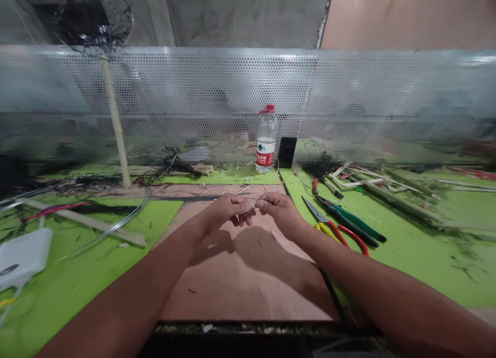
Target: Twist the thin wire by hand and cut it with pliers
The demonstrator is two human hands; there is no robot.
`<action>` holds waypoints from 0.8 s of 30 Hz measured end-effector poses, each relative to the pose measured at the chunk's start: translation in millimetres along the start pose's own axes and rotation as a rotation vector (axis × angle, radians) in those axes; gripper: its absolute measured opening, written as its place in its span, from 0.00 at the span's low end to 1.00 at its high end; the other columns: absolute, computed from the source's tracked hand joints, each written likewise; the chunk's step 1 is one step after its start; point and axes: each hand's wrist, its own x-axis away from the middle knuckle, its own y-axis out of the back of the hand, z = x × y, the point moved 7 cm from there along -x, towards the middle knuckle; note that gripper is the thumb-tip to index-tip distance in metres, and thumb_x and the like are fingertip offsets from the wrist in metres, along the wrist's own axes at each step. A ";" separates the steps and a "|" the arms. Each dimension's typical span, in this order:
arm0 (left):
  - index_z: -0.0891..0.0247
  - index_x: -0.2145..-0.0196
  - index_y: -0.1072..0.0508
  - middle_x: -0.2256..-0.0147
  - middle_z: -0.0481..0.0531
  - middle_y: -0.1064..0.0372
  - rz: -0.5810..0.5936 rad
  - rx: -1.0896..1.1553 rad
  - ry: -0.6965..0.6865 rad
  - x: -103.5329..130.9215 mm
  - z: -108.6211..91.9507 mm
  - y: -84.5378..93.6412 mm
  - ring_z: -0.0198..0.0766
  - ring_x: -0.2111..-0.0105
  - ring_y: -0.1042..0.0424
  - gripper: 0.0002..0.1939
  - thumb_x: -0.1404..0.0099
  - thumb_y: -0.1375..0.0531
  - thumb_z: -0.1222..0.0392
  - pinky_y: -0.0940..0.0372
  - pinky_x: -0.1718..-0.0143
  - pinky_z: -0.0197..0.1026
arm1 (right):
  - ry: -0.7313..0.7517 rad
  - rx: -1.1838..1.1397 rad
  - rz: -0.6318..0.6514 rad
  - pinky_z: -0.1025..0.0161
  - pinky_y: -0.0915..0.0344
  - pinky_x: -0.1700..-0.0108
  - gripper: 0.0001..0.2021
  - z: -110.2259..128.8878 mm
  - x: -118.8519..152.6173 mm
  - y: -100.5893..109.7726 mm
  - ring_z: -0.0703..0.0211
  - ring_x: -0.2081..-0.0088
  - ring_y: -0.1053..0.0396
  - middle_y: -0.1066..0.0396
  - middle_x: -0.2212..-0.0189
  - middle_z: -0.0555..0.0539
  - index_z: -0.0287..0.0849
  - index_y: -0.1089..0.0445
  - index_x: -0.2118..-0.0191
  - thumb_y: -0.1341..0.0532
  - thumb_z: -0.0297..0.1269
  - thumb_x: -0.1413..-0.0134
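Note:
Above the pinkish-brown board (248, 275), both hands meet near the middle. My left hand (235, 209) is closed, thumb against fingers, around a thin dark piece (249, 212) too small to name. From the right, my right hand (273, 207) pinches at the other end of that piece. A thin pale strand (264, 196) sticks up by its fingertips. Just right of my right hand lie scissors (335, 229) with red handles and green-handled pliers (351, 217), both on the green surface.
A water bottle (265, 141) with a red cap stands at the back beside a black phone (287, 152). Behind them runs a perforated metal screen (186, 89). Wooden sticks (85, 221) and a white box (24, 254) lie left; stem-like pieces (399, 200) lie right.

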 end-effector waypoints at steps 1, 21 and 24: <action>0.67 0.72 0.27 0.76 0.51 0.31 0.027 0.027 0.021 1.1 1.0 -0.3 0.31 0.77 0.36 0.14 0.41 0.44 0.52 0.39 0.74 0.34 | -0.004 0.008 0.014 0.66 0.45 0.68 0.11 0.0 0.8 -1.6 0.66 0.75 0.43 0.40 0.80 0.54 0.40 0.37 0.79 0.39 0.40 0.53; 0.67 0.76 0.25 0.78 0.51 0.30 0.175 -0.092 0.042 9.8 -7.6 -4.5 0.33 0.75 0.32 0.16 0.45 0.40 0.50 0.39 0.70 0.34 | -0.050 0.190 0.060 0.67 0.51 0.76 0.14 0.6 6.9 -13.1 0.68 0.79 0.49 0.44 0.84 0.55 0.40 0.38 0.81 0.40 0.42 0.53; 0.66 0.77 0.25 0.79 0.49 0.32 0.144 -0.293 -0.017 9.1 -11.9 -3.3 0.30 0.78 0.37 0.14 0.44 0.42 0.53 0.44 0.76 0.32 | -0.056 0.277 0.029 0.67 0.53 0.77 0.16 0.3 6.8 -11.5 0.68 0.80 0.49 0.45 0.86 0.55 0.40 0.40 0.83 0.40 0.42 0.53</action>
